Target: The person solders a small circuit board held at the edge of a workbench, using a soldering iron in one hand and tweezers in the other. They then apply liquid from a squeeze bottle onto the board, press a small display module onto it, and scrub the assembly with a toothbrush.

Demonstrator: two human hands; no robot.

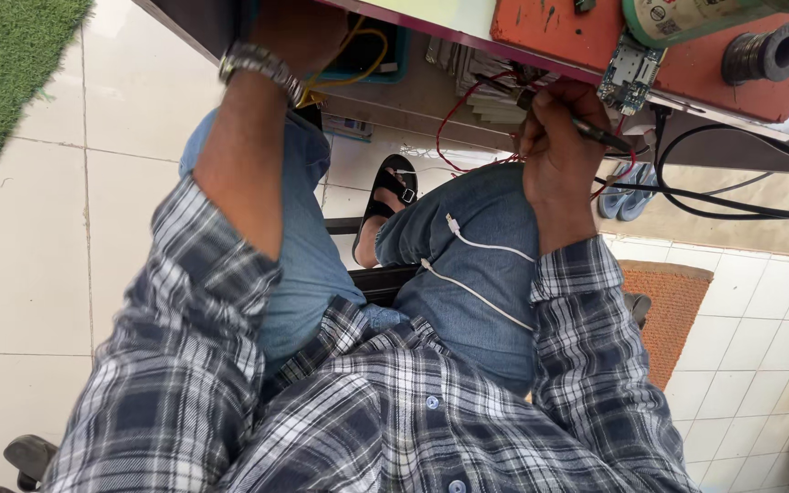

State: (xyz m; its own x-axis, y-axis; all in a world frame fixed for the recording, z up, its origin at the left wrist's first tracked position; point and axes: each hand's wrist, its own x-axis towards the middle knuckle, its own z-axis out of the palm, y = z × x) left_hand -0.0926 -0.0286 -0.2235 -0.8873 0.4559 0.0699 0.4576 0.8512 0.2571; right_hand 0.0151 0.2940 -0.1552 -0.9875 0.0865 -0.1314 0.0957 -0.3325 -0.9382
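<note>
Right hand [561,137] at the edge of the orange tabletop [559,32], fingers [541,114] wrapped around a slim dark pen-shaped tool [586,128], beside thin red wires [454,114] and a small blue-green circuit board [630,75]. Left hand [299,32] reaching under the tabletop near a yellow wire [367,55]; finger state cannot be told. Dark solder spool [764,55] nearby.

At twelve o'clock, the left hand [299,32] disappears under the orange-topped wooden workbench [559,32] (fingers unseen); the green cylindrical spool [687,16] is cropped by the frame.
</note>
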